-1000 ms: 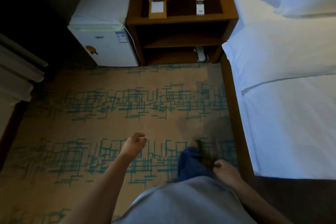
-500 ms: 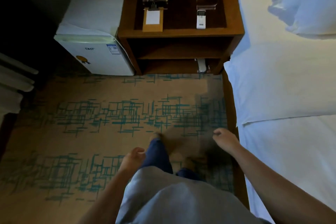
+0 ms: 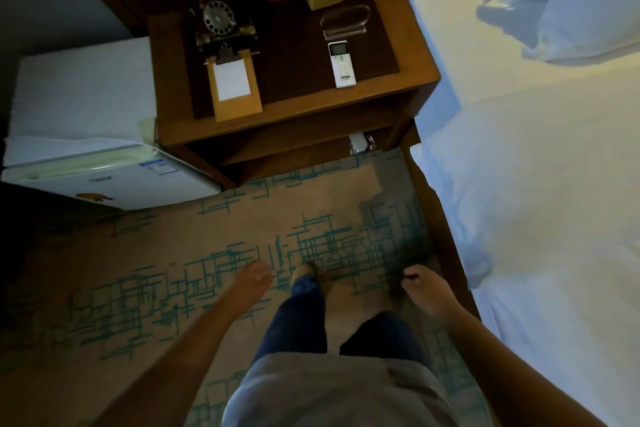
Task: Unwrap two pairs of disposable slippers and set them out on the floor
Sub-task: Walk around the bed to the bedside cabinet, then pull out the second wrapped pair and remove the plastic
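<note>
I have closed on the wooden nightstand [image 3: 298, 104] since a second ago; it now fills the top of the view, so the approach is nearly done and searching comes next. Both hands hang empty over the patterned carpet [image 3: 145, 288]: left hand [image 3: 251, 282] with fingers loosely curled, gripping nothing; right hand [image 3: 424, 289] likewise loosely curled, nearer the bed [image 3: 540, 184].

No slippers are visible on the floor, the bed or the nightstand top; I judge a small white item [image 3: 358, 143] on the lower shelf, at its right end, a possible packet, though too small to confirm.

Writing: the mini fridge [image 3: 86, 135] carries a blue-and-white label [image 3: 158, 168] on its door corner, illegible; the white remote control [image 3: 342, 63] shows a screen and buttons, text unreadable; the notepad [image 3: 231, 80] beside the rotary telephone [image 3: 219, 22] is blank.
</note>
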Available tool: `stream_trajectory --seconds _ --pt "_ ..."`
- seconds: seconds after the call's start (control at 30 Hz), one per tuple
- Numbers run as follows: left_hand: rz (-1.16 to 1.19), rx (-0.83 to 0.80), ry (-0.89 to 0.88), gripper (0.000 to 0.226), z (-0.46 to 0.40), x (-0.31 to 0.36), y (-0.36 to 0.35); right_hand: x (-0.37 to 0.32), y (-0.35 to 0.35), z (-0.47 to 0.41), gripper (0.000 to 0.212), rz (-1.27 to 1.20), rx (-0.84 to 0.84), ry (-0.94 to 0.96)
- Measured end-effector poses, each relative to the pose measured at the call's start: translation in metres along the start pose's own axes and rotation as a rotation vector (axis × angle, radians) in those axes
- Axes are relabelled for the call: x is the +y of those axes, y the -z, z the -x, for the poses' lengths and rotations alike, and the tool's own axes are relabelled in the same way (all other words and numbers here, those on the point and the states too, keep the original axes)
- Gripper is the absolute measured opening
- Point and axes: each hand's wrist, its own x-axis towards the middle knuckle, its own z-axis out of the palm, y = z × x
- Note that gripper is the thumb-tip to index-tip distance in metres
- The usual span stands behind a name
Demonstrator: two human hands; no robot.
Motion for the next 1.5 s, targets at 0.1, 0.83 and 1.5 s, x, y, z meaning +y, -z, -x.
stream_trajectory --seconds 0.1,0.83,1.5 --pt "-0.022 -0.015 -0.039 0.027 -0.045 0.035 0.02 -0.008 -0.003 -0.03 0.037 -0.072 -0.016 -0.056" --pt "-0.137 0.122 -0.177 0.042 -0.448 0.026 -0.171 0.0 -0.049 -0.499 0.046 0.348 0.091 0.22" --pt "-0.607 0.311 -0.316 0.096 -0.684 -0.046 -0.291 -0.02 -0.053 -0.753 0.081 0.664 0.72 0.584"
